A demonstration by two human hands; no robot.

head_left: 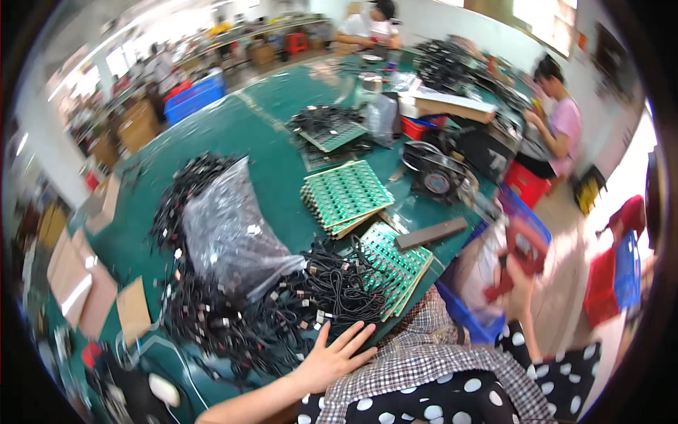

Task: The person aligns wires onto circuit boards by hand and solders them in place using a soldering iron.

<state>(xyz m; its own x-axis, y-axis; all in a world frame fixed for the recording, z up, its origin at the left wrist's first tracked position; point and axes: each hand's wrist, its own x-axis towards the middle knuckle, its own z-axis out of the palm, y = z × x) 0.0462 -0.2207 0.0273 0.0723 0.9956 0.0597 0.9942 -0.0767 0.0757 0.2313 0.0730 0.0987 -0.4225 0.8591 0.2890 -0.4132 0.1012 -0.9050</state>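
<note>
My left hand (pixel 337 359) lies open, fingers spread, at the near table edge beside a heap of black USB cables (pixel 353 290). Off to the right, my right hand (pixel 520 286) grips the lower edge of a blurred red plastic object (pixel 526 246), perhaps a stool; its fingertips are partly hidden. That object overlaps a blue crate (pixel 470 321) holding a whitish bag (pixel 484 261). Green circuit board panels (pixel 392 258) lie beyond the left hand, partly under cables. A taller stack of green panels (pixel 347 191) stands behind them.
A clear plastic bag (pixel 233 226) rests on the cable heap. A brown bar (pixel 431 233) lies on the near panels. A fan-like machine (pixel 434 173) stands farther right. Cardboard pieces (pixel 134 311) lie at left. Two people (pixel 565 131) work at the table's far side.
</note>
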